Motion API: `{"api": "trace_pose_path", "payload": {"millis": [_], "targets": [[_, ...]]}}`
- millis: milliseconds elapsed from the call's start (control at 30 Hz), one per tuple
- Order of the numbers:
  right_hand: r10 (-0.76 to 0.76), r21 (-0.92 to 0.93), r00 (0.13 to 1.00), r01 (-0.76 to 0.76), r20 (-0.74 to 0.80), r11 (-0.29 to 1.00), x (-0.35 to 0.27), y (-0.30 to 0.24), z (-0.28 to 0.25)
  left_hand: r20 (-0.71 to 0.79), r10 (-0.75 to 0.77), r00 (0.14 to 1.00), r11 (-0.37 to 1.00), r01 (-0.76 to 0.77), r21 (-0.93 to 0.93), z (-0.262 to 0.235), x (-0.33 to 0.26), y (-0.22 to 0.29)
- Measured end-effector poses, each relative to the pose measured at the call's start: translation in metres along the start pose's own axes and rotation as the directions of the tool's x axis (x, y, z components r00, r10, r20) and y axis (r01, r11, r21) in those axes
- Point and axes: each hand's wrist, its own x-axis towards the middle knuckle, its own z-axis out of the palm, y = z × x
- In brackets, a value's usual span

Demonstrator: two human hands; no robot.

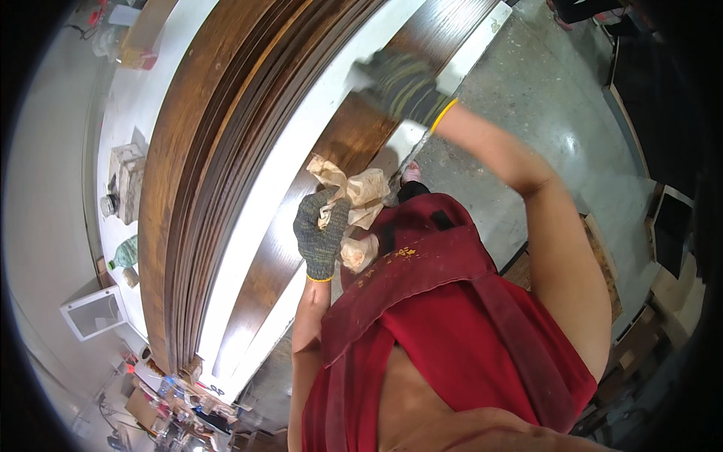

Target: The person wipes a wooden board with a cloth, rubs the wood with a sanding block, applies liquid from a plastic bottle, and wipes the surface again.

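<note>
My left hand (320, 235), in a dark knitted glove with a yellow cuff, is closed on a stained cream cloth (365, 186). The cloth hangs in crumpled folds over the near edge of a long brown wooden board (348, 139). Another pale, stained wad (358, 253) lies beside the glove, against my dark red apron (422, 264). My right hand (398, 84), gloved alike, is farther along the board, over its surface. Motion smears its fingers, and a pale grey blur shows at their tips; whether they hold something is unclear.
The board lies on a white tabletop (260, 181). Left of it, several long brown boards (197, 151) stand packed side by side. Beyond them are a stained square can (126, 181) and a green-tinted bottle (125, 253). Clutter (181, 403) fills the lower left. Concrete floor (557, 120) lies to the right.
</note>
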Motion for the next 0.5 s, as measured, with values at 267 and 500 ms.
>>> {"api": "trace_pose_path", "payload": {"millis": [267,500], "targets": [[0.289,-0.247,0.905,-0.371,-0.312,0.895,0.075,0.202,-0.047,0.057,0.102,0.993,0.991,-0.107,0.083,0.004,0.008,-0.031],[-0.004,-0.183,0.993,-0.018,-0.117,0.983,0.025,0.081,-0.015,0.254,0.372,0.893,0.913,-0.401,0.071,0.08,0.106,0.029]]}}
